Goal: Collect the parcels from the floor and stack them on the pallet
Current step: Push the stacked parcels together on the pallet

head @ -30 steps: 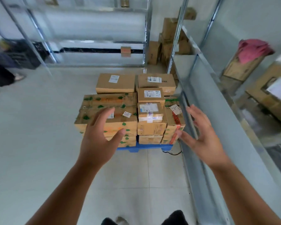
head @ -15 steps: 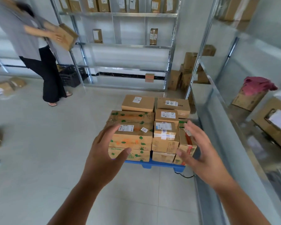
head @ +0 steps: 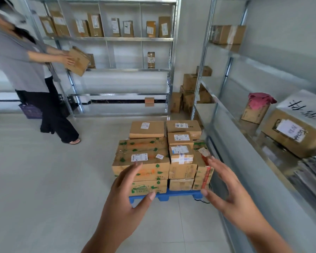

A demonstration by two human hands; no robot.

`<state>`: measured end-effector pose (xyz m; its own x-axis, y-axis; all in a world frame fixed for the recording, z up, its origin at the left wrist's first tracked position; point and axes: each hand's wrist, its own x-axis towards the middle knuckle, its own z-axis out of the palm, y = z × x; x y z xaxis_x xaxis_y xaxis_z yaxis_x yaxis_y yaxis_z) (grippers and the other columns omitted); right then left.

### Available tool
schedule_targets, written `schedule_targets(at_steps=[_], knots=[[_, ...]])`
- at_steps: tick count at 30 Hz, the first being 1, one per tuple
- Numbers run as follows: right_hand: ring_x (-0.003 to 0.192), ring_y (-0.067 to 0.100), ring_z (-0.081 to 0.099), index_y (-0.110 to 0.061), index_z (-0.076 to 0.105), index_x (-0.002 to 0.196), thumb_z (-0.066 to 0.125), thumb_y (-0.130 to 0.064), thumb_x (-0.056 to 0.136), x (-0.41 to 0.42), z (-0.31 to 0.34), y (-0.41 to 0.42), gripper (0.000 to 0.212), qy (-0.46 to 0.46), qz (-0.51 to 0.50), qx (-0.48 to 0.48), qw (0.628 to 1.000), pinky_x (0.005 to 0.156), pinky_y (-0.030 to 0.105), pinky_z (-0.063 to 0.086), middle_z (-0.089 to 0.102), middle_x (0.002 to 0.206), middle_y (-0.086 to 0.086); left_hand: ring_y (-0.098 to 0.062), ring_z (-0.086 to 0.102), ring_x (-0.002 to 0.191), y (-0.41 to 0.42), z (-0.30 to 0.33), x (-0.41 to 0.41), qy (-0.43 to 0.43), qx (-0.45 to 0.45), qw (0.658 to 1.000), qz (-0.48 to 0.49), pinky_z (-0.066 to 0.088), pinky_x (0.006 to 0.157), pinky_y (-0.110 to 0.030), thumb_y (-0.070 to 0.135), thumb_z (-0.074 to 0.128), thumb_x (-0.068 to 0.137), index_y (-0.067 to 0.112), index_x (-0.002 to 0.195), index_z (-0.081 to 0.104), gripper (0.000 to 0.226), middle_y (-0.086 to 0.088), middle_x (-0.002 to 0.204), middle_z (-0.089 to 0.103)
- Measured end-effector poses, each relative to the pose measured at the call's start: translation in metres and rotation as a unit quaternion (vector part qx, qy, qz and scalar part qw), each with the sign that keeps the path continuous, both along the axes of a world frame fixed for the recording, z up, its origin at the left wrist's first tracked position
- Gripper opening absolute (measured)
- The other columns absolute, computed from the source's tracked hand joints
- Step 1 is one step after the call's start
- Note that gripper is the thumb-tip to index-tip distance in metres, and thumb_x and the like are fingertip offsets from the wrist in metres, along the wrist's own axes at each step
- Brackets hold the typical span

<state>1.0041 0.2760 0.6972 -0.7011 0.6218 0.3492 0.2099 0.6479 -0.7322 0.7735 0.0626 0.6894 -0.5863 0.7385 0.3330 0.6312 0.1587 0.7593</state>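
Note:
A blue pallet (head: 179, 194) lies on the floor ahead, loaded with several brown cardboard parcels (head: 181, 161) with white labels, stacked in layers. The front left parcel (head: 153, 167) carries green leaf prints. My left hand (head: 124, 203) is held out in front of the stack's left side, fingers spread and empty. My right hand (head: 226, 194) hovers before the stack's right side, palm turned inward, fingers straight, holding nothing. Neither hand touches a parcel.
A person (head: 26, 70) at the left places a box (head: 78, 61) on a metal shelf rack (head: 117, 68) that holds several parcels. Another rack (head: 244, 125) runs along my right with boxes. More cartons (head: 188, 95) stand in the far corner. Pale tiled floor (head: 44, 179) spreads left.
My view has tilted upward, so the pallet sits lower in the frame and the shelves and the person appear. Both hands stay raised and empty in front of the stack.

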Motion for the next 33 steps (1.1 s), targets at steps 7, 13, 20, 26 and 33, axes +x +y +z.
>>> schedule_targets(at_steps=[7,13,20,26,33], knots=[[0.148,-0.018,0.017,-0.057,0.030,0.149,0.072,-0.054,0.084,-0.032,0.006,-0.065,0.077,-0.065,-0.026,0.039,0.997,0.110,-0.002,0.016,0.015,0.154,-0.052,0.003,0.041,0.143,-0.039,-0.003,-0.038,0.007,-0.008,0.999,-0.032,0.037,0.101,-0.006,0.033,0.082,0.090,0.054,0.151,0.038,0.078,0.037,0.151,0.039],[0.154,-0.006,0.017,-0.043,0.032,0.156,0.061,-0.065,0.089,-0.030,0.014,-0.087,0.076,-0.100,-0.026,0.086,0.991,0.115,0.006,0.022,0.018,0.166,-0.028,0.004,0.040,0.142,-0.044,-0.006,-0.043,0.010,-0.013,0.998,-0.055,0.042,0.102,-0.020,0.040,0.079,0.088,0.055,0.151,0.038,0.077,0.037,0.151,0.037],[0.153,-0.009,0.016,-0.047,0.029,0.157,0.062,-0.065,0.089,-0.016,0.011,-0.081,0.077,-0.071,-0.034,0.060,0.995,0.117,0.017,0.029,0.013,0.164,-0.036,0.004,0.040,0.142,-0.034,0.001,-0.028,0.015,-0.027,0.997,-0.076,0.041,0.104,-0.019,0.038,0.080,0.089,0.056,0.151,0.037,0.077,0.035,0.152,0.037],[0.153,-0.009,0.018,-0.054,0.031,0.155,0.055,-0.078,0.087,0.005,0.009,-0.062,0.076,-0.055,-0.044,0.036,0.997,0.121,0.028,0.032,0.014,0.164,-0.038,0.001,0.041,0.143,-0.013,0.007,-0.012,0.017,-0.037,0.996,-0.077,0.042,0.108,-0.022,0.035,0.081,0.090,0.051,0.151,0.041,0.076,0.033,0.153,0.040],[0.154,-0.006,0.019,-0.053,0.032,0.154,0.067,-0.063,0.089,0.043,0.007,-0.026,0.075,-0.035,-0.055,-0.011,0.998,0.124,0.036,0.033,0.018,0.164,-0.037,0.003,0.043,0.142,0.029,0.013,0.026,-0.032,-0.038,0.994,-0.100,0.042,0.106,-0.020,0.034,0.080,0.090,0.061,0.147,0.042,0.074,0.035,0.151,0.043]])
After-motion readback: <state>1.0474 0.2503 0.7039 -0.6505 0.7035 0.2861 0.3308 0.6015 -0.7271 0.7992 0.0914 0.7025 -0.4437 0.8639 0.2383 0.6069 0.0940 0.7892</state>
